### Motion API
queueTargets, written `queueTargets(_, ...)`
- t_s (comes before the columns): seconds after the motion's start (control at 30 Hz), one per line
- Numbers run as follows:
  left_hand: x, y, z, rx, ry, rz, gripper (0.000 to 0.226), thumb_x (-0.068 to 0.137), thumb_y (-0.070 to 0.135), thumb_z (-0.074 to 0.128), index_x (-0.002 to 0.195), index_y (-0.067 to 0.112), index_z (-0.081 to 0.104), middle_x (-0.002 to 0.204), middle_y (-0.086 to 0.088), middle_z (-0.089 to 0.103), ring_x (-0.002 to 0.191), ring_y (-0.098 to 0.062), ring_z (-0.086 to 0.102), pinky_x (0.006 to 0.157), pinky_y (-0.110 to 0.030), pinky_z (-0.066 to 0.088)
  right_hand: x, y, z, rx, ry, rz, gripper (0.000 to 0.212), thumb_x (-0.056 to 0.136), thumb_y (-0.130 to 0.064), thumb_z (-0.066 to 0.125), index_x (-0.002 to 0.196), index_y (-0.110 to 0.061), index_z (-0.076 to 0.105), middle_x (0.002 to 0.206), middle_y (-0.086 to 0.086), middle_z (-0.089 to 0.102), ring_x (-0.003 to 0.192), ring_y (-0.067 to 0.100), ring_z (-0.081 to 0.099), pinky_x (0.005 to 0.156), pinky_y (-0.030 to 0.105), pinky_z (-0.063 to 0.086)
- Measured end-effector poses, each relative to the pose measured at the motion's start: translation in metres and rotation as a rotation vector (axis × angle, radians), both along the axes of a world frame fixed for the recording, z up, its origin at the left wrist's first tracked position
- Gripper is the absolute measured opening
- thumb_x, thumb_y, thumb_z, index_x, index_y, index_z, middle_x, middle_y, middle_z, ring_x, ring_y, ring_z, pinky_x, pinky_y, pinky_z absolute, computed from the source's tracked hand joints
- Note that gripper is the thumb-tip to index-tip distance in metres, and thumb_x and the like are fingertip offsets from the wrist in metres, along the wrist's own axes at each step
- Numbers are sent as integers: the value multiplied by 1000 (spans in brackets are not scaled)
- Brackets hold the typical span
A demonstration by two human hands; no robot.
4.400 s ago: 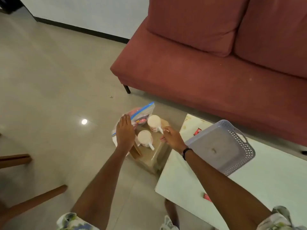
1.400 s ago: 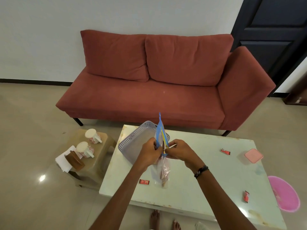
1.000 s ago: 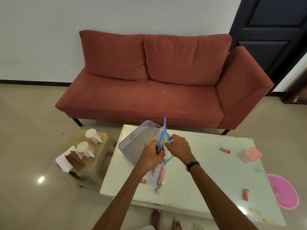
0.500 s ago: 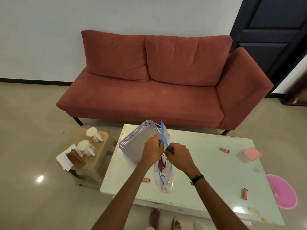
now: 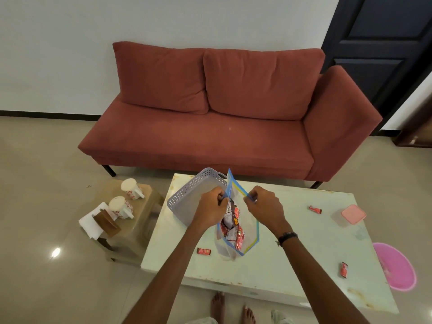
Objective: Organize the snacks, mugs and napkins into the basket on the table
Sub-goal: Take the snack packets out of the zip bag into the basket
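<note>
A clear zip bag [image 5: 247, 232] with a blue seal stands on the white table [image 5: 292, 249], red snack packets visible inside. My left hand [image 5: 211, 208] pinches one side of its mouth and my right hand [image 5: 264, 206] pinches the other, holding the mouth spread apart. The grey perforated basket [image 5: 184, 197] lies at the table's far left corner, just behind my left hand. Loose red snack packets lie on the table: one [image 5: 204, 251] near the bag, one [image 5: 315, 209] far right, one [image 5: 343, 269] near right. Two white mugs [image 5: 131, 188] [image 5: 120, 206] and white napkins [image 5: 87, 224] sit on a low stool [image 5: 140, 228] to the left.
A brown holder [image 5: 106, 222] lies on the napkins. A pink-lidded container [image 5: 353, 214] sits on the table's right side. A pink tub [image 5: 396, 266] stands on the floor beside the table. A red sofa [image 5: 210, 136] runs behind. My bare feet [image 5: 231, 308] show below the table's edge.
I carried the bag from the stool to the table. Over the last second my hands pulled the bag's blue seal apart, and the mouth is now wide.
</note>
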State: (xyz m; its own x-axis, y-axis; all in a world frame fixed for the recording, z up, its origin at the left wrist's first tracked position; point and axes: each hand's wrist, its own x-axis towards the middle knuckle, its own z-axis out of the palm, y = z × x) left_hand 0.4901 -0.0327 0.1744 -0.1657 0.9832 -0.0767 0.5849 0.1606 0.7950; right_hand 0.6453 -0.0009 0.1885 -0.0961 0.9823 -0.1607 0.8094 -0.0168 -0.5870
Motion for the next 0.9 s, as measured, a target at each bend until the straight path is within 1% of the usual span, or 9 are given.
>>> queueTargets(0.07, 3, 0, 2, -5, 0, -49, 15, 88, 13, 54, 83, -1, 55, 68, -12, 54, 61, -20, 46, 61, -35, 41, -10, 4, 4, 34, -6, 71, 20, 88, -30, 56, 99, -13, 59, 95, 2, 63, 87, 26, 59, 68, 28, 39)
queueTargets(0.13, 6, -1, 3, -2, 12, -63, 16, 90, 13, 52, 80, 1, 52, 65, -8, 50, 61, -20, 45, 61, -36, 40, -19, 9, 6, 97, 16, 124, 15, 90, -25, 55, 82, -13, 55, 84, 5, 60, 78, 28, 55, 64, 30, 39)
queueTargets(0.2, 8, -4, 1, 29, 100, -5, 16, 92, 16, 47, 78, 8, 47, 65, -3, 48, 61, -21, 46, 61, -38, 42, -24, 13, 7, 128, 37, 127, 29, 90, -20, 55, 65, -15, 41, 72, 8, 54, 67, 30, 48, 58, 32, 35)
queueTargets(0.3, 8, -9, -5, 117, 303, 114, 22, 97, 24, 37, 83, 10, 45, 73, -9, 54, 67, -29, 57, 62, -41, 50, -24, 13, 10, 132, 118, 118, 33, 86, -15, 58, 61, -17, 38, 72, 15, 62, 65, 34, 57, 59, 38, 45)
queueTargets(0.4, 5, -7, -10, 97, 374, 99, 31, 99, 32, 35, 96, 5, 51, 81, -15, 64, 73, -31, 63, 65, -43, 54, -20, 8, 9, 148, 153, 109, 42, 83, -14, 59, 55, -25, 30, 73, 14, 65, 64, 33, 61, 59, 38, 48)
queueTargets(0.5, -4, -1, -12, 127, 315, 166, 28, 99, 27, 35, 97, 6, 54, 74, -10, 60, 68, -28, 61, 57, -35, 47, -7, 13, 8, 130, 100, -3, 25, 84, -15, 56, 62, -18, 44, 71, 9, 59, 65, 30, 52, 59, 33, 41)
queueTargets(0.6, -7, 2, -10, 174, 243, 235, 26, 98, 24, 38, 87, 8, 55, 67, 0, 52, 60, -17, 51, 51, -26, 40, 7, 20, 6, 146, 20, -101, 9, 87, -16, 55, 84, -10, 61, 87, 10, 67, 80, 34, 61, 68, 35, 47)
queueTargets(0.77, 3, 5, -8, 202, 186, 257, 30, 98, 28, 39, 79, 9, 54, 63, -2, 52, 55, -14, 48, 52, -33, 46, 4, 15, -2, 138, -75, -71, 11, 91, -15, 52, 94, -10, 61, 98, 9, 67, 86, 29, 60, 66, 33, 44)
queueTargets(0.9, 3, 4, -10, 194, 133, 282, 29, 98, 28, 40, 84, 8, 56, 70, -6, 58, 62, -18, 55, 55, -31, 50, -9, -4, -1, 418, 0, -7, 7, 86, -7, 59, 93, -6, 59, 96, 10, 60, 86, 26, 54, 62, 33, 42)
